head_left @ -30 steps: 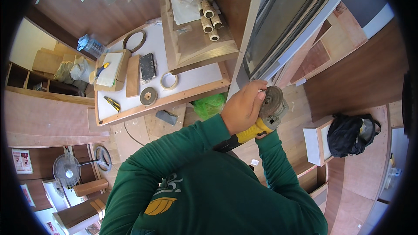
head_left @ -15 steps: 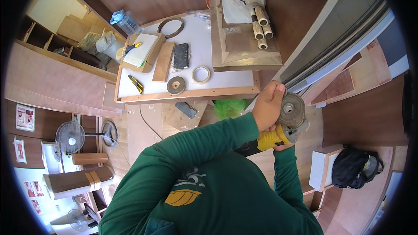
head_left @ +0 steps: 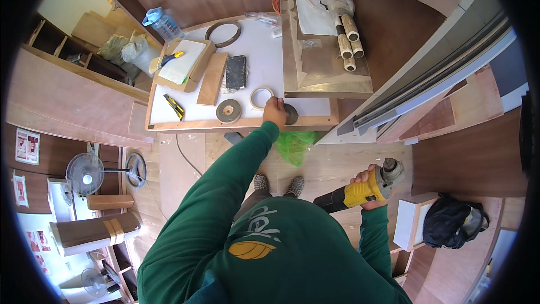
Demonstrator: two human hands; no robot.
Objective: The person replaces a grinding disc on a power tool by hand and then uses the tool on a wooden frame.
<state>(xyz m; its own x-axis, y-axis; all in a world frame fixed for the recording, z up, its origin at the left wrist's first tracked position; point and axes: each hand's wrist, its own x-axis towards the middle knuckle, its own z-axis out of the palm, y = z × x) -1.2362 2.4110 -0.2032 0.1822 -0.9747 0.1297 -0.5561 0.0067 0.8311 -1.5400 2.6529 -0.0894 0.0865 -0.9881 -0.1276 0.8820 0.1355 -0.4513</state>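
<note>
My left hand (head_left: 274, 112) is over the front edge of the white-topped table (head_left: 185, 117). Its fingers are closed on a dark round flap disc (head_left: 290, 114), which is at the tabletop, just right of a roll of masking tape (head_left: 261, 98). On the right, my right hand (head_left: 368, 191) grips a yellow and black angle grinder (head_left: 363, 192) around its body. The grinder's head points up with a bare spindle and no disc on it. A second abrasive disc (head_left: 228, 111) lies flat on the table, left of the tape roll.
A yellow utility knife (head_left: 174, 107), a wood strip (head_left: 212, 79), a black block (head_left: 235, 72) and a water bottle (head_left: 163, 25) are on the table. Cardboard tubes (head_left: 347, 45) lie on a raised shelf. A green bag (head_left: 293, 147) and a backpack (head_left: 453, 219) are nearby.
My left hand has moved left from the grinder to the table, carrying the disc off the spindle. The grinder in my right hand has dropped slightly toward me.
</note>
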